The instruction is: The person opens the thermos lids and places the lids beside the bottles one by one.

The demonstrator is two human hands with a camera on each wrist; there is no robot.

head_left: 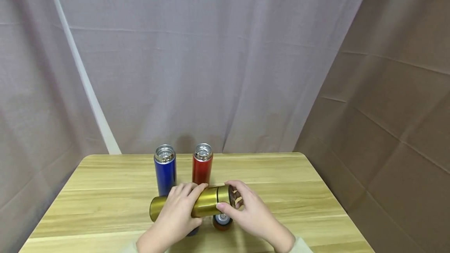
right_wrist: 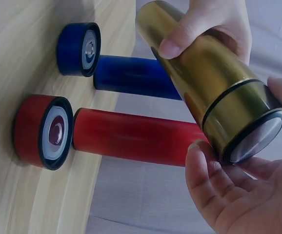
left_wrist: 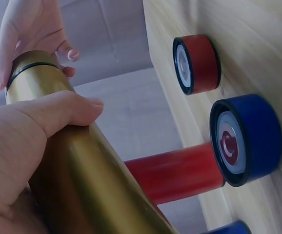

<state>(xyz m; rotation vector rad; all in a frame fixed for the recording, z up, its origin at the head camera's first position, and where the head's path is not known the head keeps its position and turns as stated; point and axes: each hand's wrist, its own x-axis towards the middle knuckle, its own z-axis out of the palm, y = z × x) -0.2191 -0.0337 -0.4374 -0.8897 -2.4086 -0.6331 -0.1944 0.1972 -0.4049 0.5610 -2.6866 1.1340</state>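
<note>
Held tilted on its side above the table is a gold thermos bottle [head_left: 205,203] with its lid [right_wrist: 243,114] on and a black ring at the seam. My left hand [head_left: 179,210] grips the bottle's body, thumb on the near side. At the lid end, my right hand [head_left: 251,212] pinches the gold lid between thumb and fingers; its palm stays off the lid's flat top. Behind the bottle stand a blue thermos bottle [head_left: 165,173] and a red thermos bottle [head_left: 202,167], both lidless with bare steel mouths.
Below the gold bottle, a red lid [left_wrist: 204,63] and a blue lid [left_wrist: 258,136] lie on the wooden table [head_left: 105,202] with their inner sides up. Grey curtains [head_left: 197,69] hang behind the table's far edge, and a brown one [head_left: 393,108] at the right.
</note>
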